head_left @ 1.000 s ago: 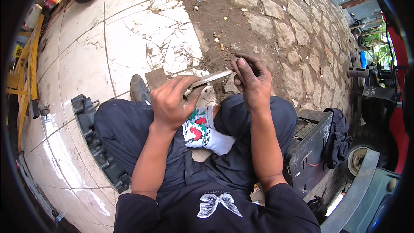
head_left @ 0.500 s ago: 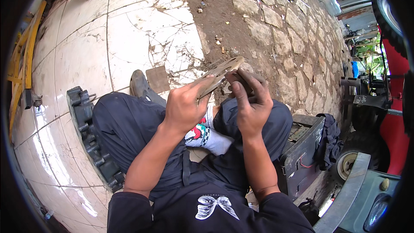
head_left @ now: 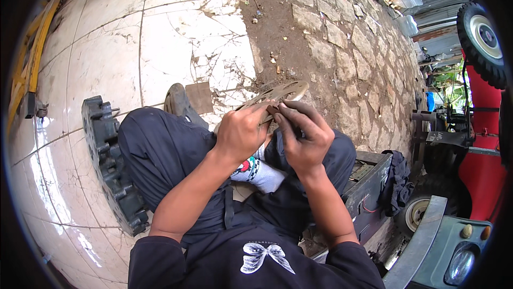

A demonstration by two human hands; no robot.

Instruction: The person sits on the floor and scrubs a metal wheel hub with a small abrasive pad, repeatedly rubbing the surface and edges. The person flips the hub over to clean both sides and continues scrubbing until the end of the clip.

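My left hand (head_left: 243, 135) is closed around the near end of a flat, thin gasket (head_left: 293, 90), grey-brown with rounded cut-outs, held tilted above my crossed legs. Beside it my right hand (head_left: 305, 140) pinches a small dark brown piece (head_left: 272, 110) against the gasket's near edge; the fingers hide most of that piece, so its kind is unclear. Both hands meet over my shins. To the left of my knee a dark cylinder head (head_left: 109, 160) stands on edge on the tiles.
A square brown tile piece (head_left: 197, 97) lies by my shoe (head_left: 180, 102). At my right stands a dark metal box (head_left: 368, 190) with a black cloth (head_left: 396, 182) over its side. A red vehicle (head_left: 483, 166) is farther right, a yellow metal frame (head_left: 37, 59) far left.
Both hands have come slightly down and closer together, and the gasket now lies flatter. The right fingers have moved from its far end to its near edge. The view has shifted a little.
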